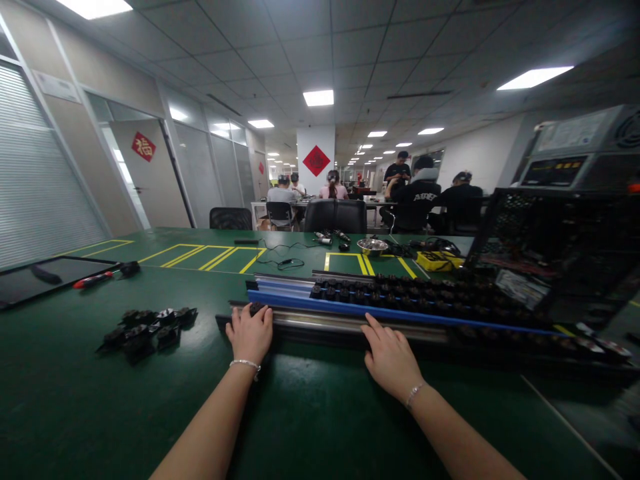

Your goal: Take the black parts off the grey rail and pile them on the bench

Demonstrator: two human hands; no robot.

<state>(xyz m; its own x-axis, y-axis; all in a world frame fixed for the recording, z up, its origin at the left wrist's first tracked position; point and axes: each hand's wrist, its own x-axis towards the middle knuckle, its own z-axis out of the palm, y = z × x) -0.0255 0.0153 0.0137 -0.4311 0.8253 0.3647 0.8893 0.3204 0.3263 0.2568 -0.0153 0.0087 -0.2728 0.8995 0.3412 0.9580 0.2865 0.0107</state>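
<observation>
My left hand (pixel 251 333) is at the left end of the nearest long black rail (pixel 310 320), which has a silvery channel along its top. Its fingers and thumb are closed around a small black block (pixel 257 308) on that end. Farther along the same rail, my right hand (pixel 393 353) lies with its fingers stretched out, the fingertips by the rail's edge. Behind runs a rail with a blue strip (pixel 340 308), and beyond it several small black blocks (pixel 345 292) sit in rows. A loose pile of black pieces (pixel 145 330) lies left of my left hand.
On the green table (pixel 190 413) are a red-handled tool (pixel 94 280), a dark flat panel (pixel 55 279), a metal bowl (pixel 373 247), cables, and a yellow-and-black item (pixel 439 260). An open computer case (pixel 560 253) stands at right. People sit at tables beyond.
</observation>
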